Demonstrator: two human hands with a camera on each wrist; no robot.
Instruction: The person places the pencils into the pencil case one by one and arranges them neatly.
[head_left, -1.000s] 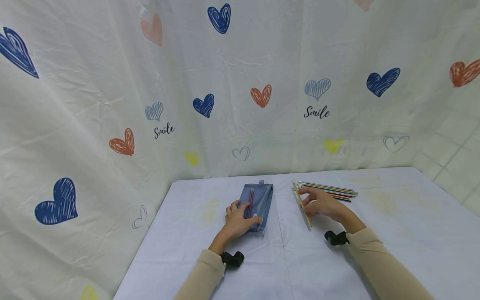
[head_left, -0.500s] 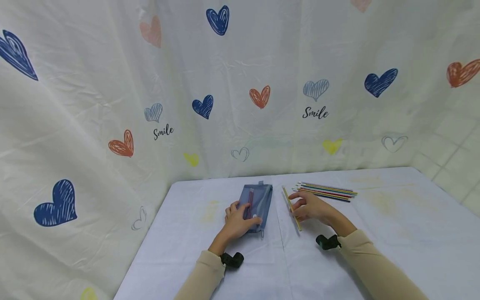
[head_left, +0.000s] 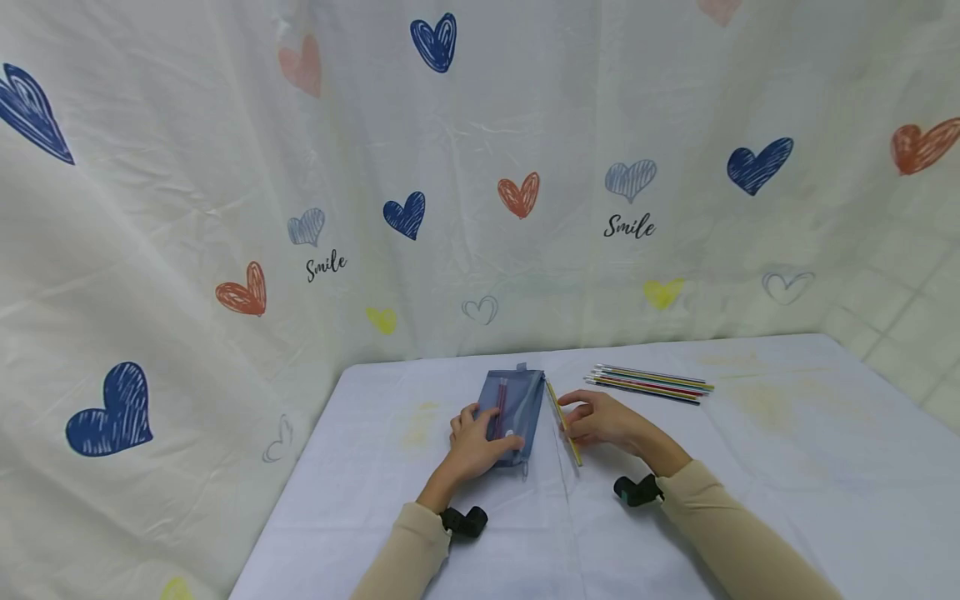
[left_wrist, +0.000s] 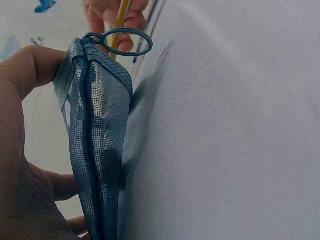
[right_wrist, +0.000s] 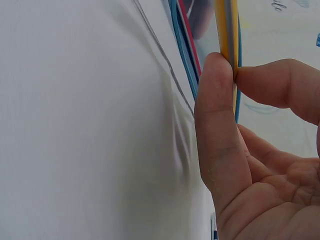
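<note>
A blue mesh zip pouch (head_left: 527, 408) lies on the table with reddish pencils (head_left: 501, 402) showing through it. My left hand (head_left: 474, 446) rests on the pouch, fingers spread across its upper face; in the left wrist view the thumb touches it near the zip end, beside the ring-shaped pull (left_wrist: 150, 42). Pinched between the thumb and fingertips of my right hand (head_left: 606, 421) is a yellow pencil (right_wrist: 227, 30) with a grey stripe. It slants just right of the pouch, its far end by the pouch's upper right corner. Whether that end touches the pouch, I cannot tell.
Several pencils (head_left: 651, 383) of mixed colours lie in a loose bundle at the back right of the white-covered table (head_left: 360, 500). A white curtain (head_left: 570, 100) printed with hearts hangs behind the table. Each wrist wears a black camera (head_left: 467, 522).
My right hand has carried the yellow pencil leftward, away from the bundle and up beside the pouch. The left hand has stayed on the pouch.
</note>
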